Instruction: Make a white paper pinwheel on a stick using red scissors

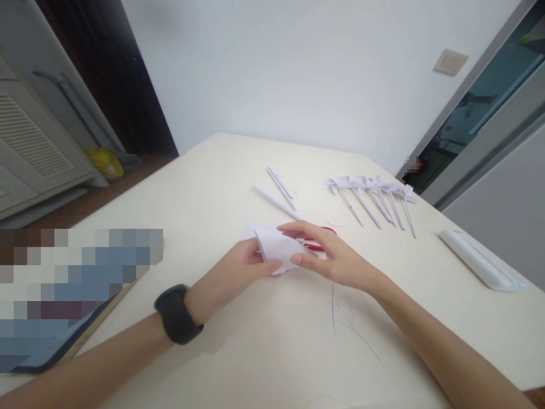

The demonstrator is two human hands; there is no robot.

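A folded sheet of white paper (276, 248) is held up over the middle of the table, its near layer curved. My left hand (251, 258) grips its left side, thumb in front and fingers behind. On the right side, my right hand (327, 250) has its thumb and fingers on the paper, curved around that end. Scissors with red handles (315, 247) lie behind my right hand, partly hidden by it and the paper. Just beyond the hands lies a rolled white paper stick (276, 203), with thinner sticks (281, 184) beside it.
Several white paper pinwheels on sticks (374, 196) lie in a row at the back right. A long white case (479, 261) rests near the right edge. Thin paper strips (334, 309) lie before my right hand. A blurred-out object (80, 284) occupies the left side.
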